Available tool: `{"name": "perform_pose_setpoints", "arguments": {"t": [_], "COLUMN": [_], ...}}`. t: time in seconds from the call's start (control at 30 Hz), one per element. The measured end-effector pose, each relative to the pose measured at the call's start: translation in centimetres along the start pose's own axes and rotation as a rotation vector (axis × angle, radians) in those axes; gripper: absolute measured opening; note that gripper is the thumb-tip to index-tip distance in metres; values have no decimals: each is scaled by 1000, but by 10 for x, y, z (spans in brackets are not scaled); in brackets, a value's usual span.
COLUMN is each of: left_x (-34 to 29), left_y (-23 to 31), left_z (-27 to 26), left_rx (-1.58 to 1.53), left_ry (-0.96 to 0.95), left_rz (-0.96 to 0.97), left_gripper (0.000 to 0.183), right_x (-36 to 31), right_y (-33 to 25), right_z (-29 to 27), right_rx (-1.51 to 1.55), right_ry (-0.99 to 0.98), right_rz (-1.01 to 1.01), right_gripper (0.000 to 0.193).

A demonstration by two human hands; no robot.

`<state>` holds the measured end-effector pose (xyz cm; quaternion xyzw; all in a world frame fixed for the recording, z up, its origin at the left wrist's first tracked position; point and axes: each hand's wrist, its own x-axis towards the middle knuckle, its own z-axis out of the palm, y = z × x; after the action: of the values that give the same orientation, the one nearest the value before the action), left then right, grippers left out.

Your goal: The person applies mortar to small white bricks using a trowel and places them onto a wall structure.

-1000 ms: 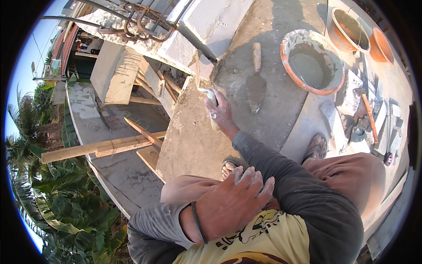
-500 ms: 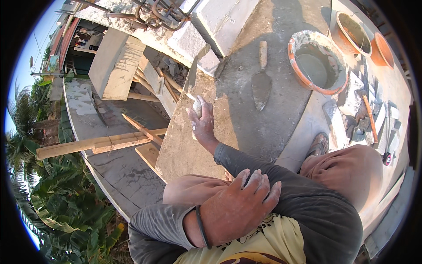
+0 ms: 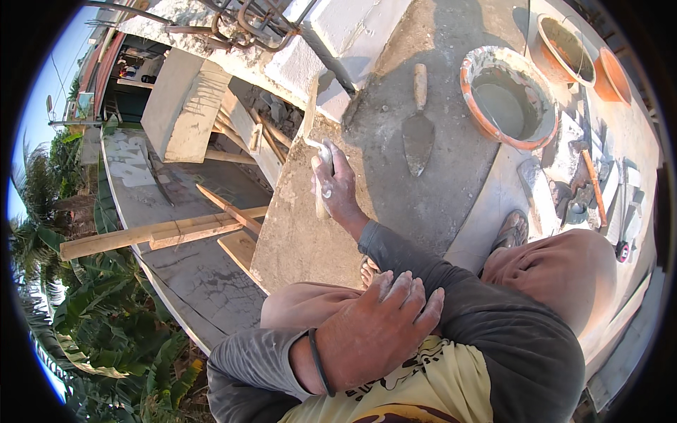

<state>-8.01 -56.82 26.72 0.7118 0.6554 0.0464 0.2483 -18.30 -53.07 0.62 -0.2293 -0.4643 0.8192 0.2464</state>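
My right hand point(image 3: 341, 189), fingers wrapped round a pale handle, holds a plastering trowel point(image 3: 310, 113). The trowel's blade points away from me, close to the end of the white block wall point(image 3: 356, 39), and shows nearly edge-on. I cannot tell whether it touches the wall. Across my body, my left hand point(image 3: 381, 335) rests against my right sleeve with its fingers apart and nothing in them; it wears a black wristband. A pointed trowel point(image 3: 419, 134) lies flat on the concrete to the right of my right hand. Beyond it stands an orange basin point(image 3: 468, 99) holding wet grey mortar.
Two orange buckets point(image 3: 546, 49) stand at far right. Below them lie a hammer point(image 3: 594, 185), a tape measure point(image 3: 622, 252) and other tools. Bent rebar point(image 3: 254, 25) sticks out above the wall. Wooden planks point(image 3: 141, 236) jut out past the concrete's left edge, with plants point(image 3: 120, 338) beyond.
My right hand has drawn slightly right and nearer to me, turning the trowel so its blade looks narrower and paler. My left hand has hardly moved.
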Motion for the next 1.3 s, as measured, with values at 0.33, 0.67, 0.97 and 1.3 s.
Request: {"name": "perform_pose_setpoints", "arguments": {"t": [0.33,0.67,0.97,1.3], "left_x": [19,58,122,169], "left_y": [1,-17,-38,-64], "left_z": [-6,-6,-11,-14], "left_rx": [27,-57,-124,-151], "left_ry": [-75,-115,-140,-263], "left_rz": [-5,-100,-155,-245], "left_gripper": [51,59,60,64], "right_x": [22,70,156,196], "right_y": [24,-77,-117,-132], "right_z": [-15,-128,-207,-191], "right_rx": [-82,-248,-545,-788], "right_ry": [53,-281,-612,-648], "right_rz": [43,216,256,-188], "right_gripper": [55,50,44,63]}}
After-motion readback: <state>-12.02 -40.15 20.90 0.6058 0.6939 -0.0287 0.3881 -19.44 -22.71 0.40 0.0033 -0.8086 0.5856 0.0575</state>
